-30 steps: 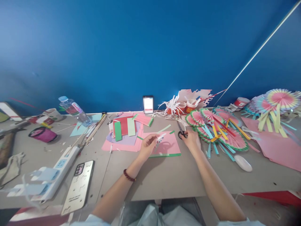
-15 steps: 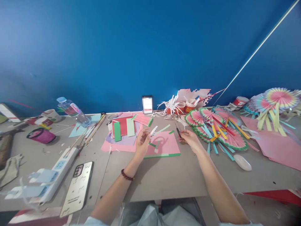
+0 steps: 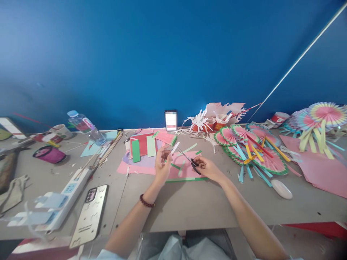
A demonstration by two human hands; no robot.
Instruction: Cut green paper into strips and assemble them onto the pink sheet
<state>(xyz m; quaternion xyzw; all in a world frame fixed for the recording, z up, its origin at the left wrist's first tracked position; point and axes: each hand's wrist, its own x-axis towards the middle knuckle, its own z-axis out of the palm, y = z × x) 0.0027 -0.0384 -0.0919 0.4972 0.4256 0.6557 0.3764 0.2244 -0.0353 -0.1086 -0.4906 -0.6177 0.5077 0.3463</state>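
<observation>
Between the fingers of my left hand (image 3: 163,165) is a short white paper strip (image 3: 175,147), its tip pointing up and right. My right hand (image 3: 208,168) grips a pair of black-handled scissors (image 3: 194,164) whose blades point toward that strip. Whether the blades touch the strip I cannot tell. Under both hands lies a pink paper sheet (image 3: 199,169) with a green edge and several loose green strips (image 3: 190,147). Left of my left hand are a dark green paper piece (image 3: 136,151), a pale green one (image 3: 151,146) and a folded pink fan piece (image 3: 165,138).
Folded paper fans (image 3: 245,148) are heaped at the right, beside a white mouse-shaped object (image 3: 282,189). Paper cups (image 3: 222,122) stand by the blue wall. On the left are a phone (image 3: 90,216), a power strip (image 3: 69,196) and a tilted plastic bottle (image 3: 88,127).
My right hand has picked up the scissors from the table and moved left, bringing their blades near the white strip. My left hand has stayed nearly still with the strip.
</observation>
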